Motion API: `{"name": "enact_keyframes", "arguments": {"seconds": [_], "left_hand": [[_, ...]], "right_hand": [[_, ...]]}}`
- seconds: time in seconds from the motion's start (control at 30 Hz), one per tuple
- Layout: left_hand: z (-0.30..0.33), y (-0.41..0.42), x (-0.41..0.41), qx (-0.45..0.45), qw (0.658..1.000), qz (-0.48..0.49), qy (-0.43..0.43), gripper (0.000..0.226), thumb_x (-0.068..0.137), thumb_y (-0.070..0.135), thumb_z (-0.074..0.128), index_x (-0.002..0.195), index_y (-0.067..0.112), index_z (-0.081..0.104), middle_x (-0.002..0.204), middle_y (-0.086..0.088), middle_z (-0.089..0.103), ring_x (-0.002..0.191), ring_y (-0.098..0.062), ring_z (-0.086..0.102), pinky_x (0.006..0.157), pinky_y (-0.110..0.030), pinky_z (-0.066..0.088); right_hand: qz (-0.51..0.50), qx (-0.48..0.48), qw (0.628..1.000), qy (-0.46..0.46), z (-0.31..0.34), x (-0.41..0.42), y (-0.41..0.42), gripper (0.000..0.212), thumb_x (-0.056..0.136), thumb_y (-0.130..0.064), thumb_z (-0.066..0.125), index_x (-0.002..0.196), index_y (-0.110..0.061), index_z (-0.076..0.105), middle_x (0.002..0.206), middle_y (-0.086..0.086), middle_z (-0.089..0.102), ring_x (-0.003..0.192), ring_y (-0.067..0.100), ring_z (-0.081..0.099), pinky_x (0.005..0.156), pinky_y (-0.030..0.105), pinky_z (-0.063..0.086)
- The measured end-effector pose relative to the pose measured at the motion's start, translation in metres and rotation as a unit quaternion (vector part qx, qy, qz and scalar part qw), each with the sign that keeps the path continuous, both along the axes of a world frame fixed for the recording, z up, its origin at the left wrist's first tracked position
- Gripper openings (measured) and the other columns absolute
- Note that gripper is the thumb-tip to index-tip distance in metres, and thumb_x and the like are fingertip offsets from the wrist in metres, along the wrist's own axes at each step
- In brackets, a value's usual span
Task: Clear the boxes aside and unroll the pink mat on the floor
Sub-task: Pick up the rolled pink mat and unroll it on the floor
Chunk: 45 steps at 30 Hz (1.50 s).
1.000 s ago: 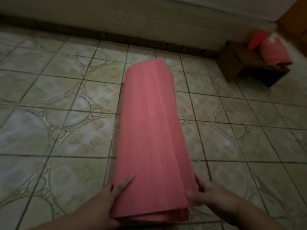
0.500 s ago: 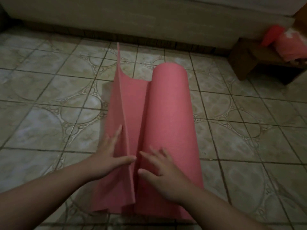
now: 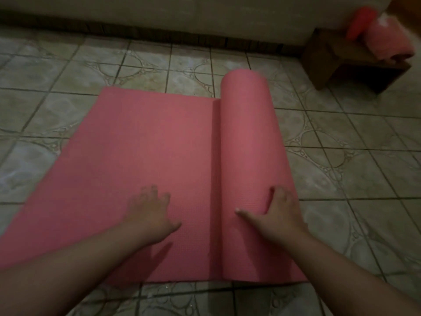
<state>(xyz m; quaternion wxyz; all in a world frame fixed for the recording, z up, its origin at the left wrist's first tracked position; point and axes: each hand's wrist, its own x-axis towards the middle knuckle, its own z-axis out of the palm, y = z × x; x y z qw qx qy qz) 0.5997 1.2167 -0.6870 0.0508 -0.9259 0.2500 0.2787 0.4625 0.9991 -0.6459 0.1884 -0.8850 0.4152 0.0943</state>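
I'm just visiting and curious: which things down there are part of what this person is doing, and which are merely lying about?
Part of the job:
- soft pink foam mat, partly unrolled on the tiled floor, the rest rolled up
- left hand, flat on the unrolled part
- right hand, on the roll

Just lying about:
- dark wooden bench by the wall
- pink bundles on it, too blurred to identify

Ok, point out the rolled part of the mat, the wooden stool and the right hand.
rolled part of the mat [image 3: 248, 142], head view, top of roll.
wooden stool [image 3: 319, 62], head view, left side.
right hand [image 3: 278, 213], head view, its back.
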Motion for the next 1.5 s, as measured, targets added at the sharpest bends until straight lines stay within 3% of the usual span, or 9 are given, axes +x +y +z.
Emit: {"name": "enact_keyframes", "arguments": {"seconds": [0.17,0.3,0.5,0.7,0.87,1.03,1.13,1.27,1.5], "left_hand": [[-0.045,0.023,-0.003,-0.01,0.992,0.067,0.107,0.119,0.058,0.079,0.059,0.143,0.045,-0.017,0.152,-0.01,-0.034,0.142,-0.044,-0.017,0.116,-0.059,0.006],[-0.069,0.047,-0.008,-0.034,0.991,0.082,0.097,0.138,0.045,0.074,0.072,0.13,0.046,-0.033,0.132,0.003,-0.051,0.142,-0.041,-0.021,0.114,-0.059,0.018],[-0.065,0.065,-0.006,-0.027,0.993,0.081,0.08,0.14,0.048,0.067,0.076,0.139,0.04,-0.026,0.151,-0.007,-0.037,0.143,-0.039,-0.019,0.114,-0.058,0.02],[-0.048,0.089,-0.005,0.048,0.987,0.13,0.076,0.137,0.056,0.063,0.075,0.146,0.026,-0.02,0.152,-0.025,-0.026,0.143,-0.047,-0.009,0.119,-0.047,0.008],[-0.04,0.049,-0.002,-0.056,0.981,0.171,0.075,0.15,0.023,0.096,0.049,0.148,0.031,-0.002,0.157,-0.021,-0.001,0.145,-0.038,0.0,0.117,-0.053,0.015],[-0.044,0.015,-0.014,-0.093,0.985,0.085,0.118,0.122,0.052,0.079,0.063,0.146,0.042,-0.003,0.158,-0.007,-0.019,0.145,-0.037,-0.011,0.115,-0.057,0.017],[-0.049,0.01,-0.018,-0.05,0.987,0.07,0.138,0.123,0.057,0.077,0.063,0.148,0.036,-0.01,0.156,-0.015,-0.024,0.142,-0.044,-0.016,0.119,-0.053,0.004],[-0.055,0.014,-0.019,-0.015,0.989,0.051,0.138,0.134,0.055,0.075,0.066,0.146,0.029,-0.02,0.152,-0.017,-0.031,0.14,-0.048,-0.018,0.119,-0.051,0.001],[-0.059,0.029,-0.02,0.023,0.993,0.021,0.112,0.14,0.054,0.065,0.075,0.145,0.028,-0.025,0.15,-0.017,-0.035,0.141,-0.05,-0.013,0.118,-0.052,0.011]], "right_hand": [[-0.141,0.142,0.978,-0.06,-0.002,-0.01,-0.03,0.153,0.019,-0.072,0.077,0.148,-0.025,0.009,0.153,0.012,0.024,0.138,0.031,0.029,0.113,0.046,0.029],[-0.128,0.21,0.96,-0.132,-0.001,-0.018,-0.042,0.135,0.032,-0.044,0.092,0.14,-0.036,0.013,0.138,0.006,0.043,0.118,0.023,0.05,0.104,0.042,0.042],[-0.114,0.263,0.939,-0.19,0.002,-0.015,-0.035,0.112,0.05,-0.015,0.091,0.134,-0.034,0.02,0.119,0.007,0.057,0.099,0.02,0.06,0.093,0.045,0.05],[-0.083,0.32,0.925,-0.185,-0.001,-0.005,-0.01,0.112,0.05,-0.021,0.09,0.131,-0.044,0.017,0.115,0.002,0.058,0.099,0.019,0.063,0.091,0.046,0.052],[-0.084,0.281,0.943,-0.16,0.008,-0.024,-0.044,0.121,0.055,-0.012,0.09,0.142,-0.034,0.008,0.113,0.0,0.055,0.097,0.017,0.06,0.088,0.032,0.044],[-0.156,0.191,0.955,-0.164,0.017,-0.057,-0.096,0.085,0.059,-0.026,0.082,0.135,-0.023,0.044,0.136,0.012,0.044,0.108,0.021,0.046,0.08,0.028,0.041],[-0.18,0.287,0.928,-0.152,0.016,-0.061,-0.098,0.089,0.072,-0.03,0.078,0.146,-0.019,0.029,0.138,0.003,0.045,0.108,0.015,0.046,0.081,0.025,0.039],[-0.19,0.244,0.94,-0.146,0.01,-0.062,-0.095,0.123,0.054,-0.031,0.091,0.15,-0.021,0.014,0.146,0.008,0.04,0.109,0.016,0.046,0.09,0.029,0.037],[-0.165,0.236,0.944,-0.16,0.015,-0.041,-0.089,0.108,0.059,-0.006,0.085,0.142,-0.027,0.019,0.112,0.011,0.057,0.09,0.023,0.061,0.077,0.036,0.052]]}}
